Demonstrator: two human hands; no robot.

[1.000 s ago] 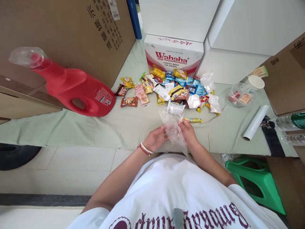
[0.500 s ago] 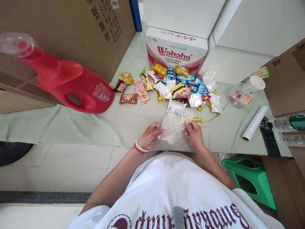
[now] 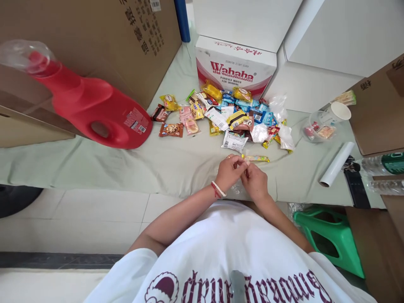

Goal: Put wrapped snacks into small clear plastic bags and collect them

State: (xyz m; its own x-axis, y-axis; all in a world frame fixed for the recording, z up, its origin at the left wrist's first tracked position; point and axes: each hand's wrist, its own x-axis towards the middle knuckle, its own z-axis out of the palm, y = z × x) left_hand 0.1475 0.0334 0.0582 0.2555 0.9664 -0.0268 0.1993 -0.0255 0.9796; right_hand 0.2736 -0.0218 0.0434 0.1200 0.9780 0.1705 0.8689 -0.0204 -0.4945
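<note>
My left hand [image 3: 229, 171] and my right hand [image 3: 255, 182] meet over the near edge of the pale green cloth [image 3: 176, 162], fingers pinched together. Between and under them is a clear plastic bag [image 3: 235, 190], mostly hidden; only a crumpled bit shows below my wrists. A thin yellow-green snack stick [image 3: 257, 158] lies just beyond my fingertips. Further back, a heap of wrapped snacks [image 3: 227, 113] is spread out, with a white packet [image 3: 234, 142] nearest my hands.
A red detergent jug [image 3: 91, 109] lies on its side at the left. A Wahaha carton [image 3: 235, 67] stands behind the snacks. At the right are a paper cup [image 3: 339, 111], a clear bowl [image 3: 317, 126], a white roll [image 3: 337, 164], water bottles [image 3: 386, 164] and a green stool [image 3: 331, 237].
My hands held the clear bag spread wide between them; now they have come together at the right, and the bag is bunched up beneath them.
</note>
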